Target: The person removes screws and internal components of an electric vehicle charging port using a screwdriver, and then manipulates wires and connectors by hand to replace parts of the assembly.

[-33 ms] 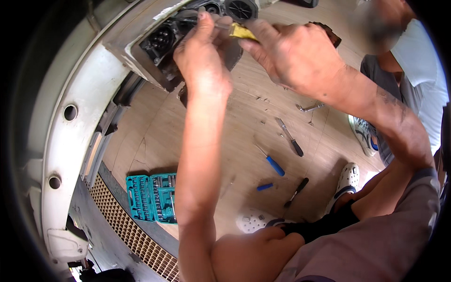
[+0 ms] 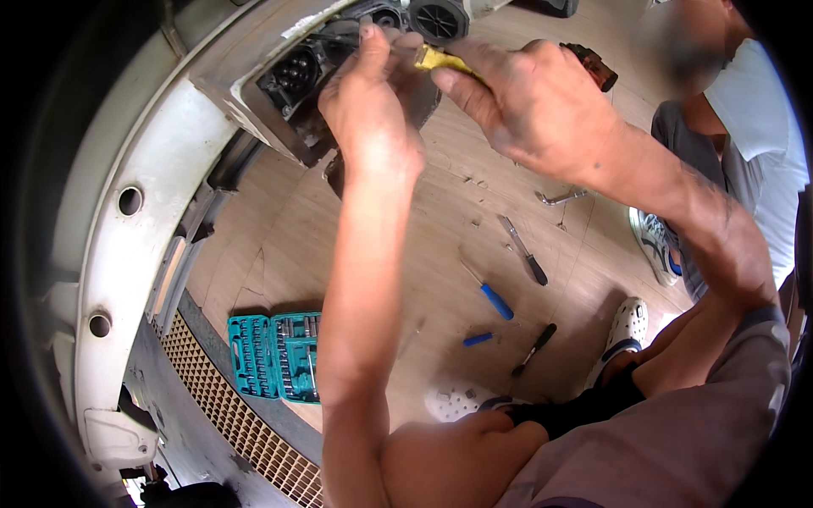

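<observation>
My right hand (image 2: 550, 114) is closed around the handle of a yellow-handled tool (image 2: 430, 58), its far end pointing left toward my other hand. My left hand (image 2: 368, 114) has its thumb raised and its fingers curled at the open metal housing (image 2: 246, 106); what those fingers grip is hidden. Dark mechanical parts (image 2: 292, 74) sit inside the housing, left of my left hand. Beyond the yellow handle is a round black ribbed part (image 2: 439, 20).
A white metal beam (image 2: 127, 254) curves down the left. On the floor lie a teal socket set (image 2: 275, 360), a blue-handled screwdriver (image 2: 496, 300), a black-handled tool (image 2: 536, 269) and a wrench (image 2: 563, 197). A red-and-black tool (image 2: 597, 68) lies near a person in white (image 2: 758, 102).
The view has shifted slightly. My right hand has moved a little to the right; both hands keep the same grips.
</observation>
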Tool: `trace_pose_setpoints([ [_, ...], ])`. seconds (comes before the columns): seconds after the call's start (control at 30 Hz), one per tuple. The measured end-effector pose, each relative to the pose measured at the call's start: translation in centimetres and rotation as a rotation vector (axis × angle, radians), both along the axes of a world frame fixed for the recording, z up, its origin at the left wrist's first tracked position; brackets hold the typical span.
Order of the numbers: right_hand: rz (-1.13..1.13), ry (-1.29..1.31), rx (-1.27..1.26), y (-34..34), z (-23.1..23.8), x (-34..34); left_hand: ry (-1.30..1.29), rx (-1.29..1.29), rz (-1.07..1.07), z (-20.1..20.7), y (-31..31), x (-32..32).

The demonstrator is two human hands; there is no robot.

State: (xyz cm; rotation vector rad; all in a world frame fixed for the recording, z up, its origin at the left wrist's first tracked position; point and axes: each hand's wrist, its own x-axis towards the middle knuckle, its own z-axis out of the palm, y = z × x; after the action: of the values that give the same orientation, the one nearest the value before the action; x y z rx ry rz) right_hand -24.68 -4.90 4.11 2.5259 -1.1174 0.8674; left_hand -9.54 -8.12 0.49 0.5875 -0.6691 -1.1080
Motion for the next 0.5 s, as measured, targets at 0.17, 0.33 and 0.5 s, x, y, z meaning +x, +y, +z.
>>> trace_pose_setpoints([
  [0.17,0.153,-0.833,1.420,0.2,2.1,0.2,-0.035,0.015,-0.040,-0.8,0.6,1.1],
  [0.33,0.088,-0.253,0.671,0.4,-0.2,-0.2,0.020,0.103,0.055,-0.5,0.5,0.0],
  [0.5,-0.120,0.240,-0.041,0.8,-1.0,0.5,-0.009,0.080,0.037,-0.1,0.7,0.4],
])
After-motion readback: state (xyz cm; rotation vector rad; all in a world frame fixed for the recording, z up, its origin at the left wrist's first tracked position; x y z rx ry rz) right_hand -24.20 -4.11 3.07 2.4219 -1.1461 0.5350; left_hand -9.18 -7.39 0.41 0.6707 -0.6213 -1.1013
